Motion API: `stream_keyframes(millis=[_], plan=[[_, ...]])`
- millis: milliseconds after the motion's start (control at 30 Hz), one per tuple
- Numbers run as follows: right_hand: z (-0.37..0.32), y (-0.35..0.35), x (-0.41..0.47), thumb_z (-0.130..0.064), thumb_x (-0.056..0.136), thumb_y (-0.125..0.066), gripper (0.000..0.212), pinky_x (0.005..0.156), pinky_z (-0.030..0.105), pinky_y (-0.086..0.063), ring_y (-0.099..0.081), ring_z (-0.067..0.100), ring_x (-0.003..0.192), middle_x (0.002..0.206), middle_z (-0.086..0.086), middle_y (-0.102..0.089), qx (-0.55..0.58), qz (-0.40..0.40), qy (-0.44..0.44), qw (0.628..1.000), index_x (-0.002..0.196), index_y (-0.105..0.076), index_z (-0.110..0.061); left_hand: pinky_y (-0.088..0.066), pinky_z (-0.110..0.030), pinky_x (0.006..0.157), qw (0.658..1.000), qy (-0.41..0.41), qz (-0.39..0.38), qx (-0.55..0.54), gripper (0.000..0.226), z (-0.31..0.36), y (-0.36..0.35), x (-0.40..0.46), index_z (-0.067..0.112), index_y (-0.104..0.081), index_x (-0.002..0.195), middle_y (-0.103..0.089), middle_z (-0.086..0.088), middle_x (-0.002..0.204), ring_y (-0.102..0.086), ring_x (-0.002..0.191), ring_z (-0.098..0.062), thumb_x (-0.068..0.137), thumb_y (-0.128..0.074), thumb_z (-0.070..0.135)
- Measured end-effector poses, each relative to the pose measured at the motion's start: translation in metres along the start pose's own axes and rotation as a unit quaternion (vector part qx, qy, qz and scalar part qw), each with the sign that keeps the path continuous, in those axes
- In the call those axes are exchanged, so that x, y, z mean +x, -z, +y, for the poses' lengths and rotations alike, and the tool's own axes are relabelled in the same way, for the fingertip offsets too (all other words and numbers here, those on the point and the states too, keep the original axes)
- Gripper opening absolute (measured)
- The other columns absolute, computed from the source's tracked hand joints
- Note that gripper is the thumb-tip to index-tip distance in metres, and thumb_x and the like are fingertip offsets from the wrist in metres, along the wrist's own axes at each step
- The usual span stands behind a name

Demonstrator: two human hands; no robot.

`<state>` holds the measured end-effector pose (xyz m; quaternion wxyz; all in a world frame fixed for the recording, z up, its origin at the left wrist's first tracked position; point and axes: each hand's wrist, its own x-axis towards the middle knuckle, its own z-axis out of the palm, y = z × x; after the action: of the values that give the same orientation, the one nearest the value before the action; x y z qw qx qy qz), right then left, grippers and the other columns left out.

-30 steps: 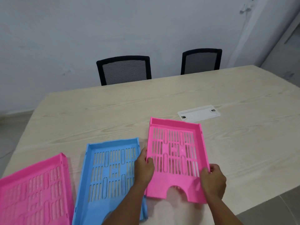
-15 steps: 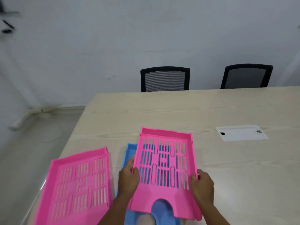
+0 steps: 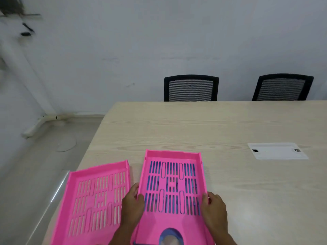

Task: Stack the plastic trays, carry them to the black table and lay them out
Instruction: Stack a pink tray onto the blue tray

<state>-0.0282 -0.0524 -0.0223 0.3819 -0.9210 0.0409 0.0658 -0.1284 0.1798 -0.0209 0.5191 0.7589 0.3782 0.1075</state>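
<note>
A pink slotted tray (image 3: 172, 175) sits nested on top of a blue tray (image 3: 170, 235), whose blue shows through the slots and the front cut-out. My left hand (image 3: 131, 207) grips the pink tray's left wall and my right hand (image 3: 215, 210) grips its right wall. A second pink tray (image 3: 95, 197) lies flat on the light wooden table (image 3: 177, 128), just left of my left hand, near the table's left edge.
A white cable cover plate (image 3: 277, 150) is set into the table at the right. Two black mesh chairs (image 3: 191, 88) (image 3: 283, 87) stand behind the far edge. Grey floor lies off the table's left edge.
I carried the right pink tray leftwards and set it down over the blue tray, which is now almost fully covered. My view swung left.
</note>
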Motion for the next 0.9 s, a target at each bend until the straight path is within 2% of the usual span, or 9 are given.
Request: stream_keyframes(millis=[33,133,267,367,433,533,667,767,900], plan=[[0.000,0.000,-0.001,-0.029,0.102,-0.043,0.028,0.070,0.035,-0.045,-0.058,0.024,0.079,0.088,0.005,-0.059,-0.002,0.002,-0.002,1.000,0.084,-0.063,-0.020,-0.058,-0.029,0.050,1.000,-0.002,-0.002,0.007,0.052,0.000,0.000,0.001,0.013,-0.040,0.146,-0.053,-0.018,0.143,-0.068,0.057,-0.023,0.096,-0.046,-0.001],[-0.002,0.002,-0.004,-0.026,0.101,-0.043,0.032,0.071,0.039,-0.049,-0.058,0.023,0.076,0.083,0.004,-0.057,0.001,0.018,0.000,1.000,0.073,-0.056,-0.020,-0.055,-0.029,0.045,1.000,-0.015,-0.002,0.022,0.052,-0.004,-0.001,0.004,0.014,-0.041,0.147,-0.049,-0.019,0.146,-0.058,0.052,-0.022,0.096,-0.046,0.001],[0.002,0.007,-0.004,-0.025,0.101,-0.044,0.032,0.070,0.040,-0.052,-0.059,0.020,0.072,0.081,0.003,-0.057,-0.003,0.039,0.005,0.999,0.075,-0.061,-0.016,-0.063,-0.039,0.066,1.000,-0.019,-0.011,0.018,0.050,-0.002,-0.003,0.004,0.015,-0.045,0.143,-0.055,-0.015,0.142,-0.071,0.076,-0.021,0.095,-0.047,0.002],[0.007,0.009,-0.007,-0.026,0.101,-0.044,0.032,0.070,0.039,-0.051,-0.059,0.020,0.073,0.081,0.002,-0.057,-0.010,0.043,-0.002,0.999,0.079,-0.065,-0.014,-0.052,-0.020,0.045,0.999,-0.018,-0.018,0.023,0.050,-0.001,-0.008,0.001,0.012,-0.044,0.144,-0.056,-0.013,0.140,-0.061,0.048,-0.003,0.096,-0.046,0.000],[0.008,0.009,-0.009,-0.026,0.101,-0.044,0.031,0.068,0.036,-0.047,-0.058,0.021,0.074,0.083,0.002,-0.057,-0.007,0.043,-0.008,0.999,0.084,-0.066,-0.014,-0.053,-0.021,0.045,0.999,-0.018,-0.020,0.027,0.051,0.000,-0.009,0.000,0.013,-0.043,0.145,-0.054,-0.013,0.143,-0.065,0.052,-0.013,0.096,-0.045,0.001],[0.006,0.009,-0.010,-0.025,0.102,-0.043,0.029,0.067,0.034,-0.044,-0.056,0.019,0.073,0.085,0.002,-0.058,-0.010,0.043,-0.006,0.999,0.088,-0.067,-0.014,-0.057,-0.027,0.050,0.999,-0.014,-0.028,0.016,0.050,0.003,-0.007,0.002,0.013,-0.044,0.144,-0.058,-0.013,0.138,-0.069,0.059,-0.023,0.096,-0.045,0.000],[0.002,0.004,-0.013,-0.025,0.102,-0.041,0.030,0.068,0.034,-0.047,-0.056,0.014,0.071,0.087,0.001,-0.057,-0.015,0.043,-0.012,0.999,0.087,-0.065,-0.014,-0.063,-0.044,0.073,0.999,-0.017,-0.036,0.008,0.047,0.010,-0.001,0.011,0.015,-0.049,0.140,-0.066,-0.011,0.127,-0.074,0.081,-0.026,0.096,-0.044,0.000],[0.003,0.001,-0.015,-0.024,0.102,-0.041,0.030,0.066,0.034,-0.048,-0.056,0.012,0.068,0.086,0.000,-0.056,-0.020,0.054,-0.008,0.998,0.086,-0.064,-0.013,-0.063,-0.037,0.062,0.999,-0.011,-0.042,0.006,0.046,0.009,0.000,0.008,0.014,-0.048,0.140,-0.066,-0.007,0.124,-0.074,0.072,-0.022,0.097,-0.043,0.000],[0.006,0.006,-0.014,-0.022,0.102,-0.043,0.029,0.062,0.033,-0.046,-0.054,0.007,0.065,0.085,0.000,-0.056,-0.025,0.065,0.004,0.998,0.085,-0.064,-0.013,-0.061,-0.031,0.063,0.999,-0.016,-0.036,0.006,0.047,0.008,-0.004,0.001,0.015,-0.046,0.142,-0.059,-0.003,0.134,-0.072,0.075,-0.022,0.097,-0.044,0.002]])
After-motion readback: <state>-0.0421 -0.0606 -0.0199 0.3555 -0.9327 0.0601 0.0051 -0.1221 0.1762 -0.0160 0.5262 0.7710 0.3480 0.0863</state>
